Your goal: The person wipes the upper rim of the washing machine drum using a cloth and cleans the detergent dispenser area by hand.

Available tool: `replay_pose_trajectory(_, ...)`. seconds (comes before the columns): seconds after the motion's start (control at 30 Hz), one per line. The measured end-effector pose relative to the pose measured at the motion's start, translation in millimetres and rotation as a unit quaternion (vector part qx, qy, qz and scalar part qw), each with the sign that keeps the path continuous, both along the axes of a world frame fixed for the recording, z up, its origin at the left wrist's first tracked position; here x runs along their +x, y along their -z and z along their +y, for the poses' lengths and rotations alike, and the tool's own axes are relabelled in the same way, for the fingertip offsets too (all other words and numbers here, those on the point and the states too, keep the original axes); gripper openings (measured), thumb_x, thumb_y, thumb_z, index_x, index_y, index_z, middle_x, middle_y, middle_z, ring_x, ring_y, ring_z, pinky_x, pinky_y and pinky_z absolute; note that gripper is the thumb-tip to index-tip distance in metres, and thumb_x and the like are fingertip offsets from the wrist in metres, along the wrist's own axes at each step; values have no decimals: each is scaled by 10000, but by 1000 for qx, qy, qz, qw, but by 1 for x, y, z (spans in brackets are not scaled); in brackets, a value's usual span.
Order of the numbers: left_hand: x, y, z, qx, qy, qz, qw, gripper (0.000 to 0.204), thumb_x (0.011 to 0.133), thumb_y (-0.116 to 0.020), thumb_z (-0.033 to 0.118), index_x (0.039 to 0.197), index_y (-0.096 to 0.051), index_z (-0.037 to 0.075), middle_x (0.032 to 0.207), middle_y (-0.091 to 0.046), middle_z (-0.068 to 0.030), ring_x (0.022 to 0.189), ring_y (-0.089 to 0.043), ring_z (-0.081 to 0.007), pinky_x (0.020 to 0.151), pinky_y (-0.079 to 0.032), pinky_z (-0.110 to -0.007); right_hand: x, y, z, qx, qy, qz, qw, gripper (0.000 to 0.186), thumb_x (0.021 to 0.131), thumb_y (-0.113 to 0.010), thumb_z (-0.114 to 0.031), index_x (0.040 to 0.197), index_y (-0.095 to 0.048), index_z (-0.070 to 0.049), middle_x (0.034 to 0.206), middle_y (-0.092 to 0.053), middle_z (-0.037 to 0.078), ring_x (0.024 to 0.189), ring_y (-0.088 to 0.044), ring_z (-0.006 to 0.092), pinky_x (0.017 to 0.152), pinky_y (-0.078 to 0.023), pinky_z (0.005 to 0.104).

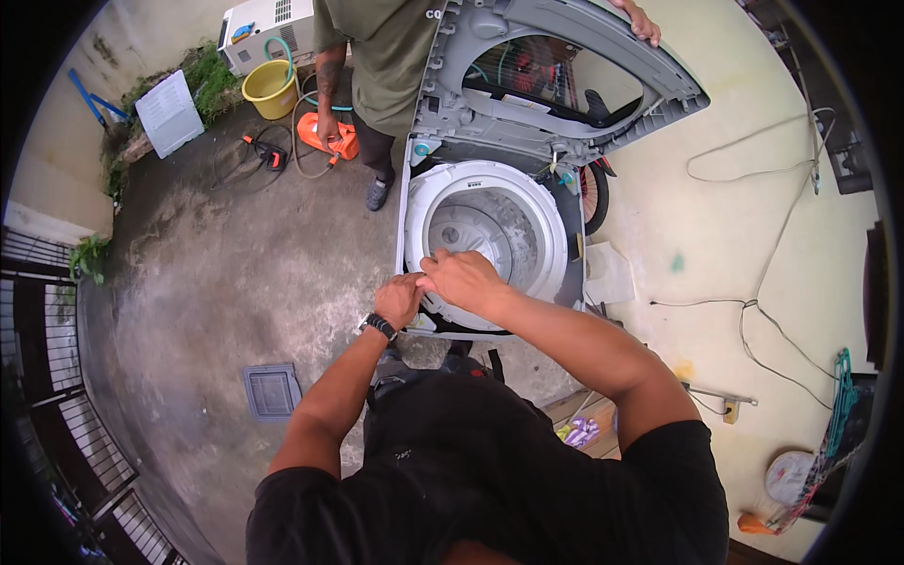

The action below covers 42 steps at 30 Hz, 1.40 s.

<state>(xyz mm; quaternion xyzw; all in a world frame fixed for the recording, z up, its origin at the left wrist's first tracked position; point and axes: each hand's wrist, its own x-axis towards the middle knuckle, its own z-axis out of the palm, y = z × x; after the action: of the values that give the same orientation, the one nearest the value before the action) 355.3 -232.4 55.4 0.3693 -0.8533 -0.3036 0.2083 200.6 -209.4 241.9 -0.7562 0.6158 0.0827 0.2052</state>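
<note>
A top-loading washing machine stands in front of me with its white tub ring (556,250) exposed around the drum (471,212). My left hand (398,299), with a dark watch on its wrist, is closed at the ring's near left edge. Beside it my right hand (463,280) reaches across the ring, its fingers bent over the same edge and its tip close to the left one. The fingertips are partly hidden. Tilted up at the back is the machine's grey top cover (556,122) with its dark window lid, and a co-worker's hand (640,24) holds its upper edge.
The co-worker's other hand holds an orange pressure-washer body (330,139) at the left of the machine. A yellow bucket (270,89), a spray gun (268,153) and hoses are further left. A grey plastic tray (272,392) lies on the concrete floor. Cables (749,303) hang along the right wall.
</note>
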Motion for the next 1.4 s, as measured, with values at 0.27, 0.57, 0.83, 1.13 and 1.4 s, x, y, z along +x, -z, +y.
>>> replay_pose_trajectory(0.27, -7, 7, -4, 3, 1, -17, 1000, 176, 902, -632, 214, 998, -666, 71, 884, -688, -130, 848, -676, -370, 710, -544, -487, -15, 15, -2, -194, -137, -43, 970, 257, 952, -589, -285, 944, -669, -41, 960, -672, 172, 848, -699, 337, 691, -563, 432)
replay_pose_trajectory(0.57, -3, 3, 5, 93, -64, -10, 994, 140, 883, -645, 197, 915, -668, 63, 990, -694, -122, 941, -672, -344, 749, -544, -478, 6, 5, -6, -126, -129, -59, 982, 256, 950, -602, -291, 976, -654, -42, 1016, -651, 206, 874, -702, 366, 741, -562, 463)
replay_pose_trajectory(0.83, -12, 10, 4, 76, -10, -19, 997, 291, 902, -634, 239, 1114, -620, 41, 991, -681, -199, 905, -676, -404, 747, -548, -511, 15, 0, -5, -35, 24, 0, 999, 232, 922, -601, -240, 981, -660, -23, 1061, -617, 196, 1006, -657, 316, 790, -552, 437)
replay_pose_trajectory(1.13, -18, 5, 3, 60, 1, 30, 998, 391, 887, -666, 244, 1223, -606, 52, 1021, -686, -219, 905, -687, -408, 749, -556, -510, 9, 33, 3, -63, 74, -15, 995, 255, 900, -576, -193, 1057, -689, -27, 1060, -636, 167, 938, -700, 324, 776, -575, 422)
replay_pose_trajectory(1.4, -19, 1, 6, 82, -13, -90, 992, 353, 906, -631, 218, 1199, -577, 29, 1073, -659, -233, 908, -673, -426, 737, -546, -517, 10, 20, 10, -114, 42, -58, 991, 254, 916, -567, -235, 1044, -692, -55, 1013, -679, 180, 852, -719, 341, 720, -577, 437)
